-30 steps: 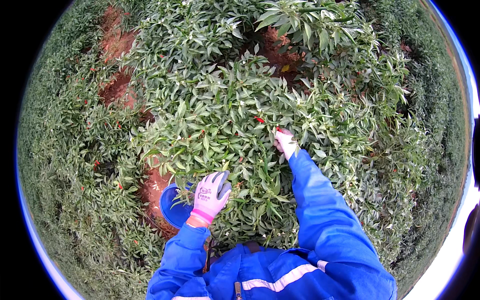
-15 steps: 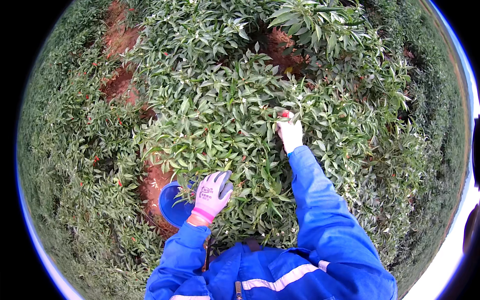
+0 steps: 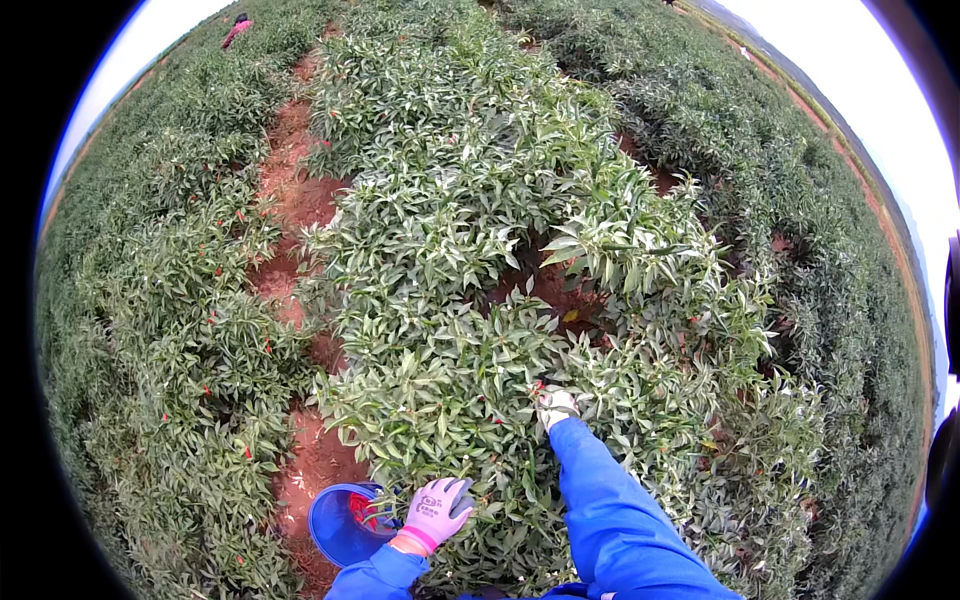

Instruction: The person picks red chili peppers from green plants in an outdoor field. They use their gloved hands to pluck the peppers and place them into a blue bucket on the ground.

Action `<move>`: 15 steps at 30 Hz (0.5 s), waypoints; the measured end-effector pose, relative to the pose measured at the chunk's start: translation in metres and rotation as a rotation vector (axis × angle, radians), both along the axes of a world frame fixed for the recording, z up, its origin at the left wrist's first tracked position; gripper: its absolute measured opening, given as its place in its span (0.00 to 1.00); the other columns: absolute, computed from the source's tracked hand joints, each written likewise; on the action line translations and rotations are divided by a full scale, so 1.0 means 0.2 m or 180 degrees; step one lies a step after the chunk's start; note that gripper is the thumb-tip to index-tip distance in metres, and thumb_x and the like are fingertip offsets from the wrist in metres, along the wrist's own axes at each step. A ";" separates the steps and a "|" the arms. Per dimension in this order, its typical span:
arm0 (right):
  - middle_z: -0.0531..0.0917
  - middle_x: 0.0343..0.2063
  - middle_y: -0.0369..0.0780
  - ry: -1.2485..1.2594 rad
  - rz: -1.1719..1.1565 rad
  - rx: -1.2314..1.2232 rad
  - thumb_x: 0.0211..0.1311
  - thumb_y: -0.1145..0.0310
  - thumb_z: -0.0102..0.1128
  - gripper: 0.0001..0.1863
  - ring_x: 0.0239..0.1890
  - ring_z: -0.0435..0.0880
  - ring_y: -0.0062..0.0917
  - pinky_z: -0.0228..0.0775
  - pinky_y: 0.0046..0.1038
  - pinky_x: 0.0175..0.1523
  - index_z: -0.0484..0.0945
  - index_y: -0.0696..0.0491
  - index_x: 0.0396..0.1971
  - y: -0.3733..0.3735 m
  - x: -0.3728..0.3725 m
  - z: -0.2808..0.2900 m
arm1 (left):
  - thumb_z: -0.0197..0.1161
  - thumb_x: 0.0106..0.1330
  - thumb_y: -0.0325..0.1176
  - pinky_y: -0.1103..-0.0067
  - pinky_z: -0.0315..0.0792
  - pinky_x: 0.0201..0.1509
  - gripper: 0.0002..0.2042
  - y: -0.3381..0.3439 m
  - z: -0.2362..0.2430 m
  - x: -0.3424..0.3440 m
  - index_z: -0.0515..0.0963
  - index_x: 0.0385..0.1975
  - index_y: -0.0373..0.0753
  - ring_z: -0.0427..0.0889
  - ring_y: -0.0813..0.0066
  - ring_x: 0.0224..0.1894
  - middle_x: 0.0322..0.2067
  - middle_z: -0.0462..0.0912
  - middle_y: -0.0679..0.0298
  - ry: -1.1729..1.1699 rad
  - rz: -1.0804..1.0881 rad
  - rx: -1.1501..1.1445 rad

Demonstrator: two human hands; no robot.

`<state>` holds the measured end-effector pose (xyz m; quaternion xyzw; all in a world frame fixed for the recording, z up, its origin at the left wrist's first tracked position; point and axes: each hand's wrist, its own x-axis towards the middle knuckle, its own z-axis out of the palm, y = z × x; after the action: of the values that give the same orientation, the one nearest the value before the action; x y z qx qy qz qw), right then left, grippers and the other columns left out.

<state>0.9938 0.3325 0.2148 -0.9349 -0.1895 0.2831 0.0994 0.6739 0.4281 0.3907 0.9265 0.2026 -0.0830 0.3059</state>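
My right hand (image 3: 557, 408), in a pale glove, reaches into the green pepper plants (image 3: 420, 390) in front of me. Its fingers are closed at a red chili pepper (image 3: 538, 387) that shows at the fingertips; leaves hide part of the grip. Lower and to the left, my left hand (image 3: 438, 510) wears a pinkish glove with grey fingertips. It is over the leaves, palm down, fingers bent and somewhat apart, with no object visible in it. Right beside its wrist stands a blue bucket (image 3: 322, 520), with red chili peppers (image 3: 362, 512) inside.
Dense rows of plants spread on both sides, with red peppers (image 3: 248, 453) dotting the left row. A strip of reddish soil (image 3: 300, 215) runs between rows on the left. A person in pink (image 3: 237, 33) is far off at the upper left.
The view has tilted up, showing more field and sky, so both hands appear lower. More of the bucket's red contents shows. My right hand is still at a red pepper.
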 end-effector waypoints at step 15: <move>0.79 0.24 0.31 0.1848 -0.2091 0.2600 0.55 0.61 0.65 0.10 0.23 0.74 0.18 0.63 0.25 0.28 0.80 0.51 0.32 -0.62 -0.21 0.00 | 0.65 0.58 0.38 0.64 0.66 0.63 0.25 -0.06 0.19 -0.16 0.73 0.59 0.48 0.71 0.58 0.59 0.56 0.75 0.61 -0.1345 -0.0194 -0.0342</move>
<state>0.9516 0.2090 0.2149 -0.7151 0.0509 0.3857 0.5808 0.6411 0.4163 0.4284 0.9114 0.1012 0.0932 0.3878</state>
